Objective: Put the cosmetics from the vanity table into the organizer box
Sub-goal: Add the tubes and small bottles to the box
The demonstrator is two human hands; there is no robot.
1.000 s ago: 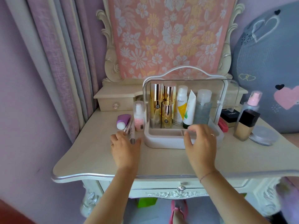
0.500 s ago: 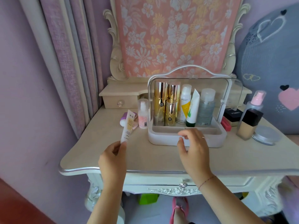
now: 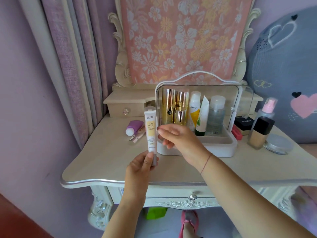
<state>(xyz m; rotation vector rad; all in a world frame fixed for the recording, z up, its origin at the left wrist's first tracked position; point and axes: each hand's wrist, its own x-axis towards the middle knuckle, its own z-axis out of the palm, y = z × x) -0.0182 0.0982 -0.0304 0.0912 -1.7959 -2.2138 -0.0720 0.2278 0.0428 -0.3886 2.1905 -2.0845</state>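
Purple tube (image 3: 135, 127) lies rear-left on worktop (image 3: 103, 160), label unreadable. Left hand (image 3: 140, 167) pinches BB cream tube (image 3: 151, 131) upright by its cap, partly under fingers. Right hand (image 3: 178, 136), fingers loosely spread, tips beside tube, contact unclear; hides front-left corner of organizer box (image 3: 223, 148).

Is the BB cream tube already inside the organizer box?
No, the left hand holds the BB cream tube upright by its grey cap, outside the organizer box, at its left edge.

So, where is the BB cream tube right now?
In the head view, left of centre: the left hand holds the BB cream tube upright, just left of the organizer box and the right hand.
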